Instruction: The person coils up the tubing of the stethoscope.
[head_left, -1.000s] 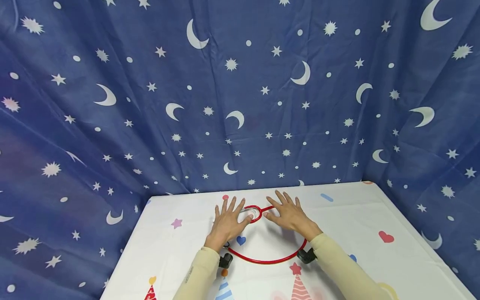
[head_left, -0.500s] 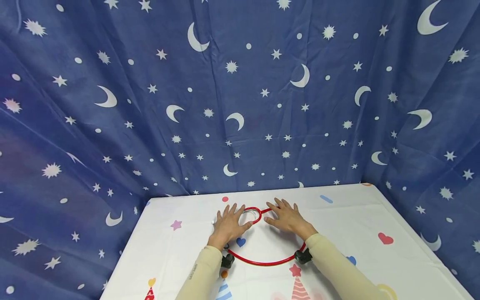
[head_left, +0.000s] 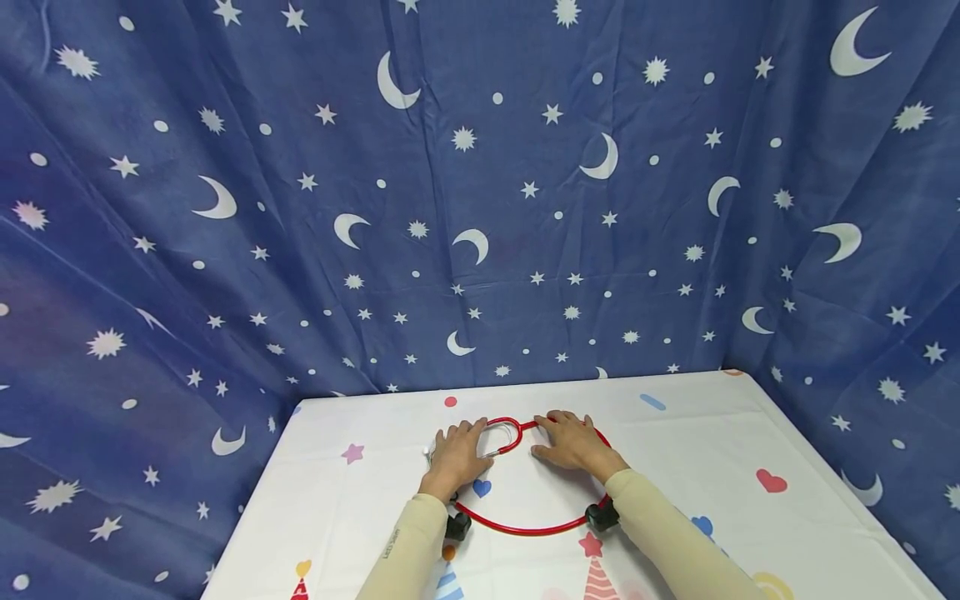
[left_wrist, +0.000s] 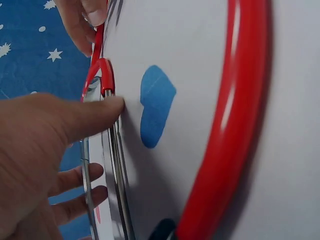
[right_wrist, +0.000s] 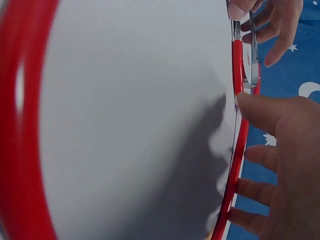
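Note:
A stethoscope with red tubing (head_left: 525, 530) lies in a loop on the table, its metal ear tubes (left_wrist: 117, 175) at the left and its red fork (head_left: 517, 433) at the back. My left hand (head_left: 454, 460) is over the ear tubes, thumb on the near side and fingers spread on the far side, partly hiding them. Over the back stretch of tubing, right of the fork, is my right hand (head_left: 576, 444). In the right wrist view its fingertips (right_wrist: 250, 187) are right at the red tube, with the thumb apart from them.
A white tablecloth (head_left: 360, 508) printed with hearts, stars and party hats covers the table. Behind it hangs a blue curtain (head_left: 525, 225) with moons and stars. Black wrist devices (head_left: 602, 516) sit under both forearms, close to the front of the tubing.
Both hands have come down from above the stethoscope to its ear tubes and tubing, their fingers bending a little. The stethoscope stays in place.

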